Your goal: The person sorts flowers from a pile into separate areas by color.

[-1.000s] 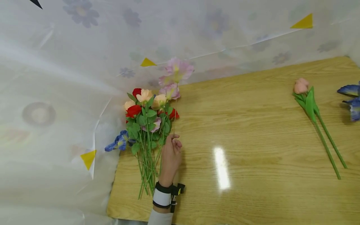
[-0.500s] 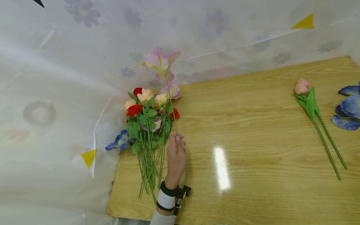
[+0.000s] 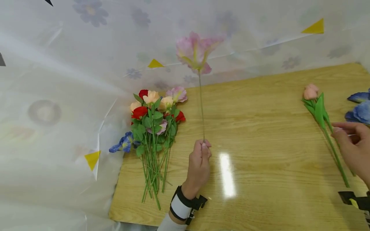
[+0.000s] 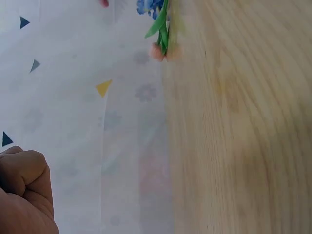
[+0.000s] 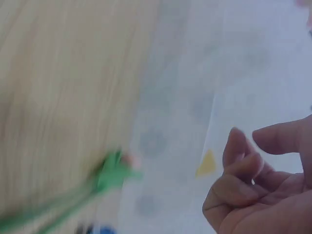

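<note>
My left hand (image 3: pixel 198 166) pinches the lower stem of a pink artificial flower (image 3: pixel 198 51), holding it upright with its ruffled head high against the back sheet. In the left wrist view only the curled fingers (image 4: pixel 31 170) show at the lower left. At the right edge my right hand (image 3: pixel 354 147) overlaps the stems of the pink tulips (image 3: pixel 311 92) lying on the table. The right wrist view shows its thumb and index finger parted with nothing between them, and the other fingers loosely bent. Blurred green tulip leaves (image 5: pixel 114 173) appear away from that hand.
A bunch of red and peach roses (image 3: pixel 151 98) with pink blooms and a blue iris (image 3: pixel 124 144) lies on the table's left side. More blue petals (image 3: pixel 361 110) are at the far right. A pale patterned sheet (image 3: pixel 245 19) walls off the back and left.
My left hand has lifted the pink flower off the bunch and moved it right, its stem now upright. My right hand has come into view by the tulips.
</note>
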`<state>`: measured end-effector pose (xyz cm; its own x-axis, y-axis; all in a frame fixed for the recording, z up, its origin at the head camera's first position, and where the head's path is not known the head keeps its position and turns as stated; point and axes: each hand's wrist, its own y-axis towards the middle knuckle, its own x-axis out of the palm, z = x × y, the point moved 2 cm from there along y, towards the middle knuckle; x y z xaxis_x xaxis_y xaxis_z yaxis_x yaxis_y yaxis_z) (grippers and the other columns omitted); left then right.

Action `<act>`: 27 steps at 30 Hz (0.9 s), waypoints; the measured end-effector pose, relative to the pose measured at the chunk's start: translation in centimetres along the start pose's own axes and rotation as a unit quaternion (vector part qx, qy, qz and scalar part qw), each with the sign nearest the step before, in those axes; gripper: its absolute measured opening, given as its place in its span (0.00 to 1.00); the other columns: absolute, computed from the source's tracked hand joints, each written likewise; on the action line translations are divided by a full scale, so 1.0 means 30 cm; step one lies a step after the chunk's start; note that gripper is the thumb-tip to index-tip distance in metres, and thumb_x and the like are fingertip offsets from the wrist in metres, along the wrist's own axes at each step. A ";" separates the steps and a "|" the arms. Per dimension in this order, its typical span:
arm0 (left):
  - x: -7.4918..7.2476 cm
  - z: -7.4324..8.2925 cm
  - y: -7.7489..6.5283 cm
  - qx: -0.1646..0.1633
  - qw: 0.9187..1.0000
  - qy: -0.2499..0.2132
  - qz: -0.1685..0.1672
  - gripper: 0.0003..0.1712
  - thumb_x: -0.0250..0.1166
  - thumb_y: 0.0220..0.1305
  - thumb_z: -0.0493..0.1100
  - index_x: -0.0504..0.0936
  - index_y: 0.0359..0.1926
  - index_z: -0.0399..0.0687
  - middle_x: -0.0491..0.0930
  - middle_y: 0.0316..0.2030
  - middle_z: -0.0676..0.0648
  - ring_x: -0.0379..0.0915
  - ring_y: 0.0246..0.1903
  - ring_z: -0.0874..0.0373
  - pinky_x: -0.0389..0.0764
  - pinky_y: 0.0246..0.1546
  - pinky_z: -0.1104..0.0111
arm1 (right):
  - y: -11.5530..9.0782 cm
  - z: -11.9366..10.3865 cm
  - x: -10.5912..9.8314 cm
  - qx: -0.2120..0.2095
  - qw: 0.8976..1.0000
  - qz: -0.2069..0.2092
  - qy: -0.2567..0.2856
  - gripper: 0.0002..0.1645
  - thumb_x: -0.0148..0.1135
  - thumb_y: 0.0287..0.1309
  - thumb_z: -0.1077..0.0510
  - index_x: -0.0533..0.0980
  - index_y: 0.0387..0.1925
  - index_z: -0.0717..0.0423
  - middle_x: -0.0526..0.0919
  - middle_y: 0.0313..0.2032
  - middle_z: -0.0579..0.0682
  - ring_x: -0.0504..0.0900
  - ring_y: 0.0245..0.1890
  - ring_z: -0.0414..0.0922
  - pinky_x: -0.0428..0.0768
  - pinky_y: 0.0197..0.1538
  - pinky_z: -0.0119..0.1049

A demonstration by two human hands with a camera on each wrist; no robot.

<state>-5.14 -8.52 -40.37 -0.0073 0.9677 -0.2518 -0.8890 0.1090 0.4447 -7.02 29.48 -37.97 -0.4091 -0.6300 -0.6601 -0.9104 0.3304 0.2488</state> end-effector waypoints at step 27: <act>0.204 0.094 -0.056 0.084 0.982 0.058 -0.156 0.09 0.38 0.77 0.32 0.66 0.46 0.40 0.65 0.20 0.52 0.56 0.19 0.71 0.62 0.21 0.84 | -0.210 -0.500 0.262 -0.130 0.867 -0.296 0.379 0.16 0.37 0.77 0.63 0.71 0.48 0.67 0.76 0.44 0.56 0.75 0.40 0.46 0.76 0.44 0.29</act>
<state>-2.41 -2.15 -40.24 0.1931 0.8496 -0.4908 -0.7676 0.4424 0.4638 -5.43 11.90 -34.10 0.3024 -0.9484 -0.0952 -0.9173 -0.3167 0.2413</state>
